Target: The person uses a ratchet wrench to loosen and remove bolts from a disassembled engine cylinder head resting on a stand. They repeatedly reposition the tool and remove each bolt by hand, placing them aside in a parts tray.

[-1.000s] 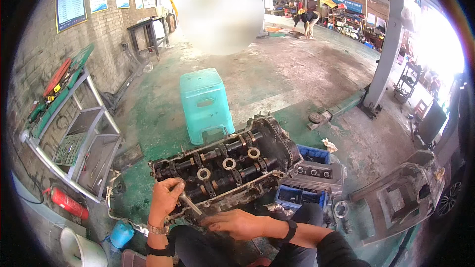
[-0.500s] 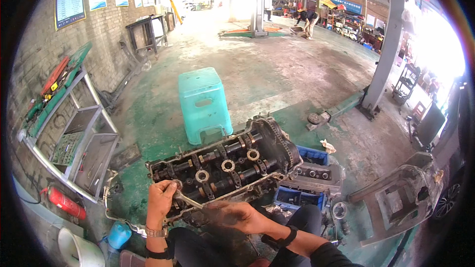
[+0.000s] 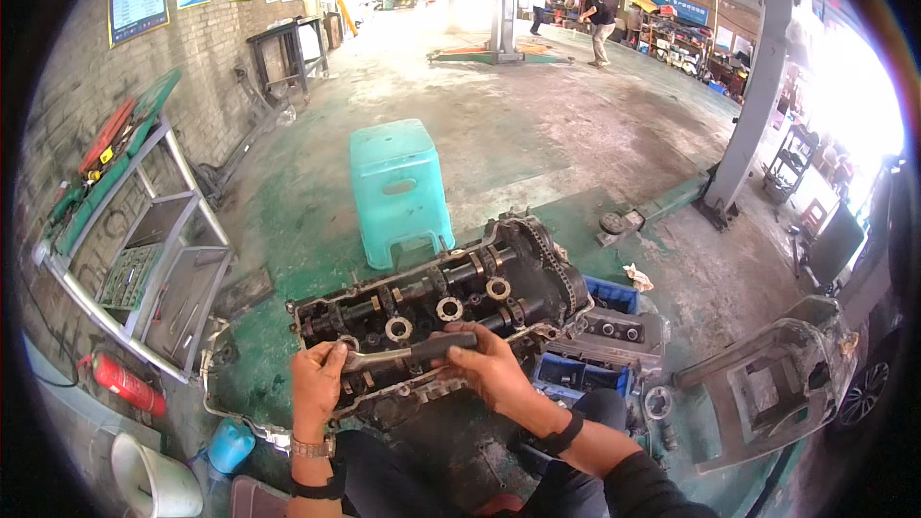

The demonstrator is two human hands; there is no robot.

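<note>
A ratchet wrench with a metal shank and black grip lies nearly level between my hands. My left hand is closed on its head end, which the fingers partly hide. Around the black grip, my right hand has its thumb and fingers closed. Just below and beyond the tool is a greasy engine cylinder head, with camshafts and a timing chain at its right end. Several pale rings, one a round ring, stand along its middle.
A turquoise stool stands behind the engine. Right of it are blue bins with parts and a large metal frame. At left are a tool cart, a fire extinguisher and a white bucket. People stand far back.
My right hand has moved up and forward, bringing the wrench's black grip up from a downward slant to nearly level. My left hand stays at the head end. A far person has straightened up.
</note>
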